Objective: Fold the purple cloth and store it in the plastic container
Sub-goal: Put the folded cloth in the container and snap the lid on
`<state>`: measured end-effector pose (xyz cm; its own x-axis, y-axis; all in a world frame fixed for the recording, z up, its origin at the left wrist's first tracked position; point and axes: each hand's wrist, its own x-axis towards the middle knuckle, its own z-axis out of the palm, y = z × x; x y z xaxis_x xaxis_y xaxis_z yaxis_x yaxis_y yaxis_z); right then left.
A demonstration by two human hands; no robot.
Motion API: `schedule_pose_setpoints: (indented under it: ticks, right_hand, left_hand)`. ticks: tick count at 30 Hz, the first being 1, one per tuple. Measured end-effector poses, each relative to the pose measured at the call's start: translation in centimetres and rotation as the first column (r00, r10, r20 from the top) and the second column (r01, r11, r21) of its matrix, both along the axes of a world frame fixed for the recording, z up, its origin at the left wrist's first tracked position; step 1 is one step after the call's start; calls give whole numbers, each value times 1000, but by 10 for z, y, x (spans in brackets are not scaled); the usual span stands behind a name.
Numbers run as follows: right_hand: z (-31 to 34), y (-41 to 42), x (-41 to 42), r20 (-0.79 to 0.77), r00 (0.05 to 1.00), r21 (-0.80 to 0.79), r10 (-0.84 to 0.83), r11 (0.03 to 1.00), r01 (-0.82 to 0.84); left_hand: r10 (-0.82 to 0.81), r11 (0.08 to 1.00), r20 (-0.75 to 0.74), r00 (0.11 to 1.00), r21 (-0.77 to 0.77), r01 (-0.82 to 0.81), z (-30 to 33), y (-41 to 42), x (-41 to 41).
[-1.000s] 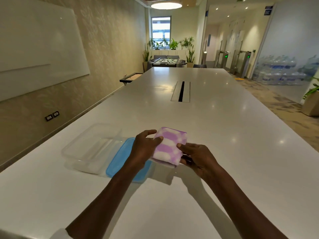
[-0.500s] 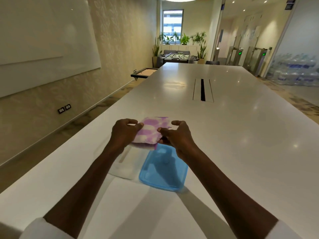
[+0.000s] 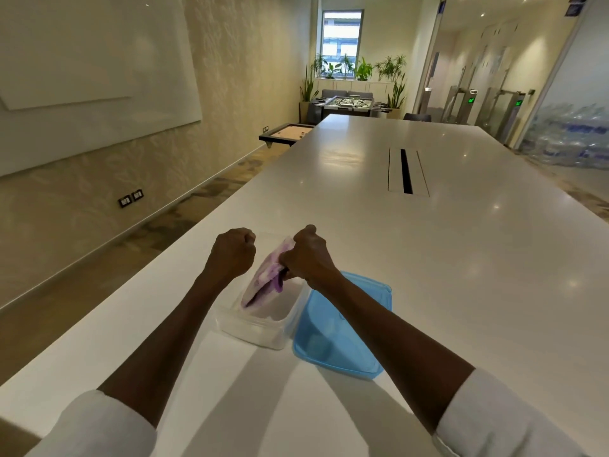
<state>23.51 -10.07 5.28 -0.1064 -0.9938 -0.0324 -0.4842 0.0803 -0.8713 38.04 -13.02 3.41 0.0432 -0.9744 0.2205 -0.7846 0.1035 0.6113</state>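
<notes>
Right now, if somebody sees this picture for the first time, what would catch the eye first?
First, the purple cloth, tilted into the clear plastic container near the table's left edge, gripped by the right hand. The left hand is a closed fist beside it. A blue lid lies just right of the container.

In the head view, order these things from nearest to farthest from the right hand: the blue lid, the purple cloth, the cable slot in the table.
From the right hand:
1. purple cloth, held in its fingers, over the clear container.
2. blue lid, on the table just below and right of the hand.
3. cable slot, far ahead, mid-table.
</notes>
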Motion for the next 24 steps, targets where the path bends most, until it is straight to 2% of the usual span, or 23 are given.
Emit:
schedule_pose_setpoints:
  ticks: [5,9,14,16,18,20,24]
  right_hand:
    - [-7,-6,17,-173,985,31,4,1000,1]
    - [-14,-3,20,-331,940,91,82,994,-55]
    - [-7,12,11,-622,783,-208,24,959,-195]
    - [-4,15,10,-668,741,-234,67,927,-294]
    - [-5,13,12,-711,680,-155,178,904,-399]
    - [-7,10,16,-751,590,-6,296,890,-455]
    - [-2,16,21,-773,316,344,550,782,-521]
  left_hand:
    - [-7,1000,-15,1000,9,7,-11,-4,4]
    - [-6,1000,16,1000,-20,6,-15,-5,4]
    - [7,999,28,1000,-42,-6,-20,-9,7]
    - [5,999,38,999,-52,-3,-21,-9,8]
    - [0,998,39,999,-64,3,-22,-9,8]
    - [-3,997,58,998,-75,8,-21,-8,7]
    - [-3,995,61,998,-97,8,-20,-3,5]
